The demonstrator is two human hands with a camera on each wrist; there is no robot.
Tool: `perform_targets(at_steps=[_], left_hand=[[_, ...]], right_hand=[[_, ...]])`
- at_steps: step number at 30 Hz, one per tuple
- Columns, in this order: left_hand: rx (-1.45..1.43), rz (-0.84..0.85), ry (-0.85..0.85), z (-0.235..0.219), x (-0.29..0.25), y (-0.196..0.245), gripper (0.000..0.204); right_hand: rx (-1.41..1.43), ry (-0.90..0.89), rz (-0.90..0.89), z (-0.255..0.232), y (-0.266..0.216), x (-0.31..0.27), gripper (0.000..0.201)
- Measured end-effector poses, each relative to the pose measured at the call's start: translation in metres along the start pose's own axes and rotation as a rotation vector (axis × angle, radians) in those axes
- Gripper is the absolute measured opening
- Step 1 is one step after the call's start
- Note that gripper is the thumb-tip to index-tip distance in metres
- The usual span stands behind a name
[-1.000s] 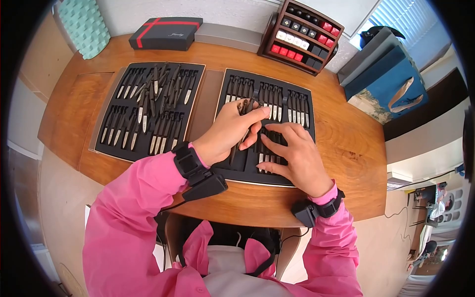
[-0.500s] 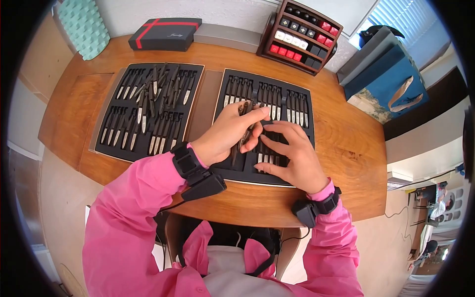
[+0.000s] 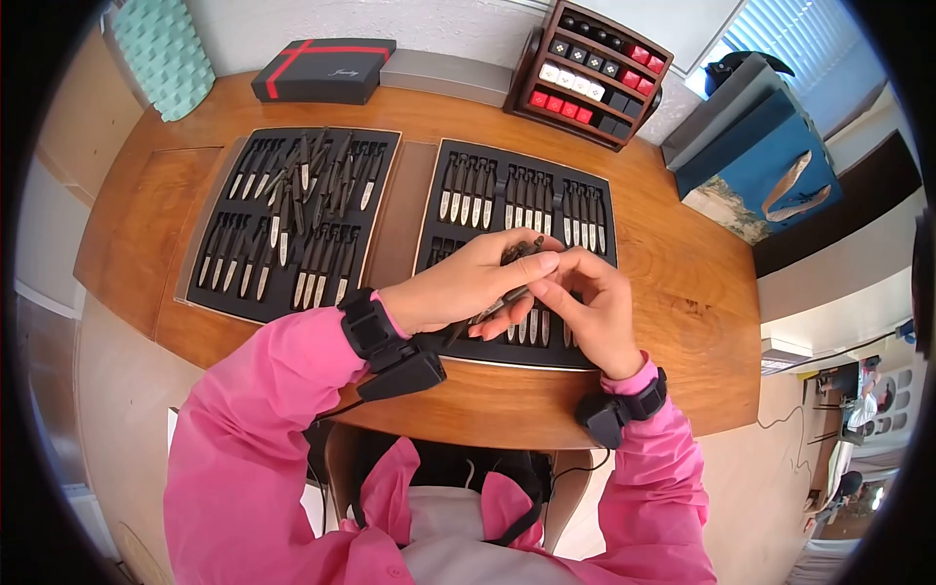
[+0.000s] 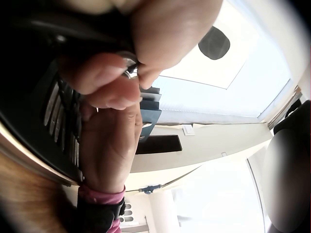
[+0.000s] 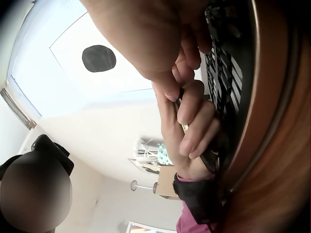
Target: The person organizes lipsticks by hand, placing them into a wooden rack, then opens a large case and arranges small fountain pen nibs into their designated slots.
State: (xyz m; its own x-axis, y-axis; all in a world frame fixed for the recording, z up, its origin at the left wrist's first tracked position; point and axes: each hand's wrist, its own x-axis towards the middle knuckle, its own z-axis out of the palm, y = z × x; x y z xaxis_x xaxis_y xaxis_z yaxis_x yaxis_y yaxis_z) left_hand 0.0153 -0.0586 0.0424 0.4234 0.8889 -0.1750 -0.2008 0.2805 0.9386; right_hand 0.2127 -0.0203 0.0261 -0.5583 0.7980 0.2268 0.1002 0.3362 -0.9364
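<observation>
My left hand (image 3: 453,288) grips a bunch of slim dark pieces (image 3: 524,251) with pale, pointed ends, held low over the right black tray (image 3: 429,226). The thumb lies across them, and their lower ends slant toward the tray's front edge. My right hand (image 3: 600,307) meets the left one, its thumb and forefinger pinching at the bunch; the right wrist view shows the thumb on a dark piece (image 5: 179,102). Rows of like pieces (image 3: 468,190) fill slots in this tray. Both hands cover its middle.
Left of it lies a second black tray (image 3: 210,255) with slotted pieces and a loose pile (image 3: 310,175) on top. Behind stand a black box with red ribbon (image 3: 327,70), a wooden rack (image 3: 590,73) of small cubes and a blue paper bag (image 3: 751,161). A ridged mint-green object (image 3: 164,54) stands far left.
My right hand has left the slots in the front of the right tray and come up to the bunch. The left hand has moved slightly right and toward me with the bunch.
</observation>
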Motion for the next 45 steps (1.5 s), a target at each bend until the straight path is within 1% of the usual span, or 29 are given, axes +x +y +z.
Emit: perform_targets(at_steps=[2, 3, 4, 5, 8, 10, 12, 17, 18, 19, 20, 21, 23, 24, 25, 27, 28, 29, 31, 32, 33, 35, 36, 38, 39, 41, 42, 44, 45], left_hand=[[0.013, -0.001, 0.007, -0.001, 0.0, 0.0, 0.046], [0.003, 0.005, 0.047, -0.002, 0.001, -0.001, 0.04], [-0.006, 0.01, 0.085, -0.003, 0.002, -0.002, 0.036], [-0.006, 0.011, 0.084, -0.004, 0.002, -0.002, 0.036], [0.023, 0.041, 0.087, -0.004, 0.002, 0.0, 0.028], [0.029, 0.049, 0.08, -0.005, 0.002, -0.002, 0.028], [0.034, 0.056, 0.075, -0.005, 0.002, -0.002, 0.028], [0.047, 0.066, 0.102, -0.003, 0.001, 0.001, 0.028], [0.046, 0.066, 0.102, -0.005, 0.002, 0.0, 0.028], [-0.006, 0.101, 0.173, -0.008, 0.004, -0.001, 0.029], [-0.058, 0.135, 0.245, -0.01, 0.005, -0.002, 0.03], [-0.059, 0.136, 0.246, -0.011, 0.005, -0.003, 0.03], [-0.142, 0.184, 0.388, -0.012, 0.006, -0.003, 0.032], [-0.145, 0.186, 0.4, -0.011, 0.005, -0.002, 0.032], [-0.145, 0.187, 0.401, -0.011, 0.005, -0.002, 0.032], [-0.158, 0.202, 0.411, -0.011, 0.005, -0.002, 0.032], [-0.159, 0.202, 0.412, -0.012, 0.005, -0.002, 0.032], [-0.159, 0.191, 0.402, -0.012, 0.005, -0.002, 0.032], [-0.159, 0.18, 0.391, -0.012, 0.004, -0.002, 0.032], [-0.166, 0.182, 0.392, -0.011, 0.004, -0.002, 0.032], [-0.173, 0.184, 0.392, -0.011, 0.004, -0.002, 0.032], [-0.17, 0.183, 0.389, -0.01, 0.004, -0.001, 0.032], [-0.166, 0.183, 0.385, -0.01, 0.004, -0.001, 0.032], [-0.171, 0.19, 0.378, -0.012, 0.004, -0.002, 0.032], [-0.175, 0.196, 0.369, -0.012, 0.004, -0.002, 0.031], [-0.176, 0.193, 0.37, -0.012, 0.005, -0.003, 0.031], [-0.178, 0.19, 0.372, -0.012, 0.004, -0.002, 0.031], [-0.179, 0.188, 0.375, -0.012, 0.004, -0.002, 0.031], [-0.181, 0.184, 0.376, -0.012, 0.004, -0.002, 0.031]], right_hand=[[0.28, 0.062, 0.042, -0.002, -0.005, 0.0, 0.009], [0.23, 0.115, 0.095, -0.01, -0.004, 0.001, 0.008], [0.283, 0.149, 0.109, -0.016, -0.003, 0.004, 0.007], [0.336, 0.183, 0.123, -0.021, -0.002, 0.007, 0.007], [0.34, 0.219, 0.116, -0.025, -0.001, 0.007, 0.008], [0.344, 0.233, 0.128, -0.025, -0.003, 0.007, 0.008], [0.391, 0.208, 0.114, -0.022, -0.005, 0.006, 0.008], [0.374, 0.184, 0.119, -0.021, 0.001, 0.006, 0.01], [0.409, 0.245, 0.103, -0.023, -0.004, 0.007, 0.008], [0.444, 0.305, 0.088, -0.024, -0.007, 0.008, 0.007], [0.453, 0.303, 0.101, -0.029, -0.008, 0.007, 0.006], [0.453, 0.301, 0.101, -0.029, -0.007, 0.007, 0.006], [0.242, 0.167, 0.081, -0.029, -0.003, 0.005, 0.005], [0.228, 0.111, 0.075, -0.021, -0.008, 0.004, 0.004], [0.245, 0.068, 0.076, -0.014, -0.007, 0.002, 0.009], [0.062, -0.032, -0.003, -0.007, -0.003, 0.0, 0.02], [-0.047, -0.078, -0.016, -0.006, -0.002, 0.0, 0.03], [-0.047, -0.08, -0.015, -0.004, -0.005, 0.001, 0.03], [-0.163, -0.137, 0.051, -0.001, -0.011, 0.002, 0.034], [-0.202, -0.144, 0.042, -0.001, -0.006, 0.002, 0.041], [-0.202, -0.144, 0.042, -0.001, -0.007, 0.003, 0.041], [-0.357, -0.153, -0.081, 0.002, -0.009, 0.004, 0.051], [-0.357, -0.155, -0.081, 0.002, -0.009, 0.005, 0.051], [-0.525, -0.131, -0.228, 0.002, -0.006, 0.007, 0.059], [-0.525, -0.131, -0.227, 0.003, -0.005, 0.007, 0.059], [-0.6, -0.057, -0.318, 0.006, -0.005, 0.007, 0.06], [-0.6, -0.057, -0.319, 0.006, -0.007, 0.007, 0.06], [-0.658, -0.058, -0.312, 0.006, -0.012, 0.006, 0.05], [-0.658, -0.058, -0.313, 0.005, -0.011, 0.007, 0.05]])
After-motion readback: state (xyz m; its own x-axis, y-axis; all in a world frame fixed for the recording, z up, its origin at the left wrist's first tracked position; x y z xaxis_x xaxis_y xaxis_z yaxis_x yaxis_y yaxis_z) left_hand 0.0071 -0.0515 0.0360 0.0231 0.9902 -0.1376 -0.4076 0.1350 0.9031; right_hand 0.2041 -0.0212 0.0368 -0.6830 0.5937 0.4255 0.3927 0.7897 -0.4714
